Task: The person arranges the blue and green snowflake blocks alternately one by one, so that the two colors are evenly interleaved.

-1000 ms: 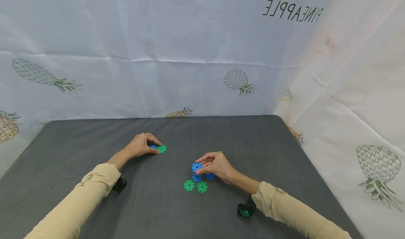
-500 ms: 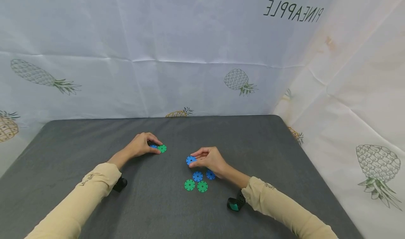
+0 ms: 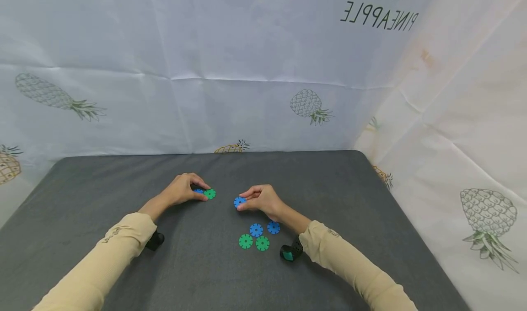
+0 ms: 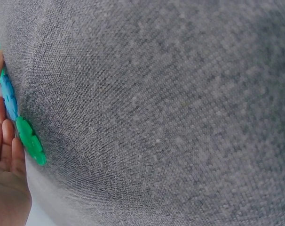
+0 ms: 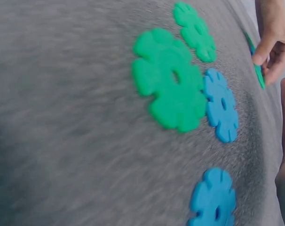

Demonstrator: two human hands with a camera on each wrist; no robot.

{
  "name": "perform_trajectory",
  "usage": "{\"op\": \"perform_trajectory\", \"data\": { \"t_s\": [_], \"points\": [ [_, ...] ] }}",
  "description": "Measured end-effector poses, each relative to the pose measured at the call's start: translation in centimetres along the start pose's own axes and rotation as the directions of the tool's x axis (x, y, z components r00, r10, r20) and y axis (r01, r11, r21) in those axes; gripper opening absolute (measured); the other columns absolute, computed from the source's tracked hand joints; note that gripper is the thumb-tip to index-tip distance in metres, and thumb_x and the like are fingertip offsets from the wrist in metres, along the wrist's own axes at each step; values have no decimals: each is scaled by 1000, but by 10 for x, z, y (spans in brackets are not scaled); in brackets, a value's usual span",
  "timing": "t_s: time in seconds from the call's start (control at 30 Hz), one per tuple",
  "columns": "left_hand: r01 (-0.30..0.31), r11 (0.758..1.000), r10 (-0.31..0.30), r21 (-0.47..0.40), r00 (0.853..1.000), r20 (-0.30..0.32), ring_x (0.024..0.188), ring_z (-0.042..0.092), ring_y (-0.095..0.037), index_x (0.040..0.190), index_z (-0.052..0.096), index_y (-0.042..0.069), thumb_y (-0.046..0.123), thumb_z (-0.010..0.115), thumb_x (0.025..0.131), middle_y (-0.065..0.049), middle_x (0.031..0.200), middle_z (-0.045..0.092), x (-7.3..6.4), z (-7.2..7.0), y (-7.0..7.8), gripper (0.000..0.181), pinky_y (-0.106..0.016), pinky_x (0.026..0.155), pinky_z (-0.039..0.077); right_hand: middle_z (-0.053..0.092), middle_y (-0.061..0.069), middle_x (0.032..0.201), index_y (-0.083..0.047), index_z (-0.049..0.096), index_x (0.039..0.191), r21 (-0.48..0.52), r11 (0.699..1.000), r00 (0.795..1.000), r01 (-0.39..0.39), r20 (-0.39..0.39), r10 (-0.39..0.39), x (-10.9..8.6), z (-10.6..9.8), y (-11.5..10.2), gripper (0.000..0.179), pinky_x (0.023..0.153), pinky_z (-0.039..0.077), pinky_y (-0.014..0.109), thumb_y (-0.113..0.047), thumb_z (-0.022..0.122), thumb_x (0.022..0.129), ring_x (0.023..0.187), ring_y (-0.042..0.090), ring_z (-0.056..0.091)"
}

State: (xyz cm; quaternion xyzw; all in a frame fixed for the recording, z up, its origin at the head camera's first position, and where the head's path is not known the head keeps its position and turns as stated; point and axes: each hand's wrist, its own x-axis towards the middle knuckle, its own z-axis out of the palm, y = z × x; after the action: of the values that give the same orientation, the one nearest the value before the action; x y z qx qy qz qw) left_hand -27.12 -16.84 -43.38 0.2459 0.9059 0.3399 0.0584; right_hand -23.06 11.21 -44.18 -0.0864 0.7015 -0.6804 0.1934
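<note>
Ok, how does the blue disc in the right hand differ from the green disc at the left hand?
The blue disc is alone in the right hand; the green disc meets a second blue disc at the left hand. In the head view, the blue disc sits right of the green disc and slightly lower. Both are round with notched rims.

Free tabletop (image 3: pixel 223 200) between left fingers (image 3: pixel 199 181) and right fingers (image 3: pixel 251 192), edged by green disc (image 3: pixel 210 194) and blue disc (image 3: pixel 239 201), four discs (image 3: pixel 258 233) on the latter's near side

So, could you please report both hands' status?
Right hand pinches blue disc. Left hand holds green-and-blue disc row. No obstacle visible between them.
</note>
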Motion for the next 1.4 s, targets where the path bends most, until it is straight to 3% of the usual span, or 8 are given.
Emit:
{"op": "perform_trajectory", "data": {
  "t_s": [0.37,0.93,1.07,1.27,1.4],
  "points": [
    [8,1000,-8,-4,1000,3,101,59,-31,98,77,7,16,83,76,-10,103,66,3,-1,-3,25,-47,87,48,70,10,75,10,68,102,41,996,994,-84,-65,87,20,12,-3,30,76,57,37,12,76,74,74,20,71],
    [32,999,-32,-4,999,24,101,58,-31,99,77,7,16,82,76,-11,104,65,7,-5,-4,25,-46,86,48,72,10,79,0,75,95,-176,976,962,-130,-262,81,43,40,-14,28,67,57,29,-2,85,69,69,15,69],
    [25,1000,-25,-3,999,23,100,58,-30,99,77,7,16,82,76,-11,104,66,7,-5,-3,25,-46,85,48,72,6,76,-5,77,91,-295,945,950,-142,-308,47,48,48,-17,27,63,55,26,-7,88,67,67,13,66],
    [24,1000,-24,2,1000,16,98,59,-30,98,78,8,16,83,76,-10,103,66,8,-5,-3,24,-45,84,49,69,-1,74,-10,78,88,-506,852,943,-133,-329,-49,53,56,-20,23,57,50,21,-13,88,67,63,8,60],
    [17,1000,-17,-2,1000,18,97,59,-30,97,78,7,17,83,75,-11,102,66,8,-5,-2,24,-46,84,49,72,0,82,-12,79,90,-585,800,940,-133,-330,-86,55,59,-20,23,60,52,21,-13,87,68,66,8,62]
  ]
}}
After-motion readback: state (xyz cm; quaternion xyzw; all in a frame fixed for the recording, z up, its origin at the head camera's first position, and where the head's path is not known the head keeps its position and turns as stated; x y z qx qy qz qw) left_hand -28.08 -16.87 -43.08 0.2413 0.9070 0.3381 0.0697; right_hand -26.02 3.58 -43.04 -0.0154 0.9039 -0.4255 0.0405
